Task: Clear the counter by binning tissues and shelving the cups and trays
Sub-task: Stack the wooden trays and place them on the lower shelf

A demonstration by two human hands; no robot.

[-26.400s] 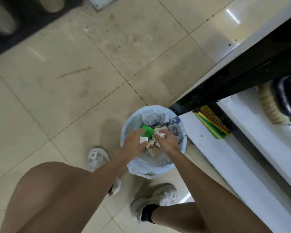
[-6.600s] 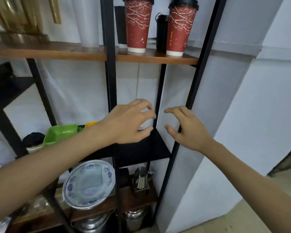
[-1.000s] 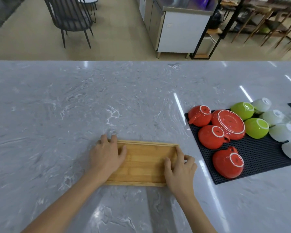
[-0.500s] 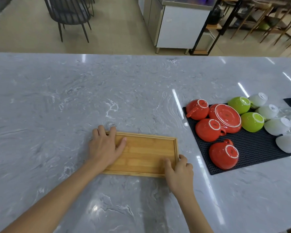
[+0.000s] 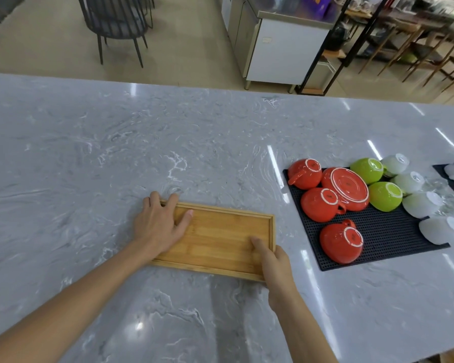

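Observation:
A flat bamboo tray (image 5: 220, 237) lies on the grey marble counter (image 5: 116, 153) in front of me. My left hand (image 5: 159, 226) rests over the tray's left end, fingers over the far rim and thumb lying inside. At the tray's near right corner my right hand (image 5: 273, 260) grips the edge, thumb on the inner surface and fingers curled round the outside. The tray holds nothing.
A black dotted mat (image 5: 393, 231) to the right carries upturned red cups (image 5: 321, 204), a red saucer (image 5: 347, 187), green cups (image 5: 384, 196) and white cups (image 5: 422, 204). Beyond the counter stand a dark chair (image 5: 116, 19), a steel cabinet (image 5: 278, 45) and black shelving.
My right hand has slid down the tray's right edge to its near corner and closed round it. The left hand stays on the left end. The view has shifted slightly.

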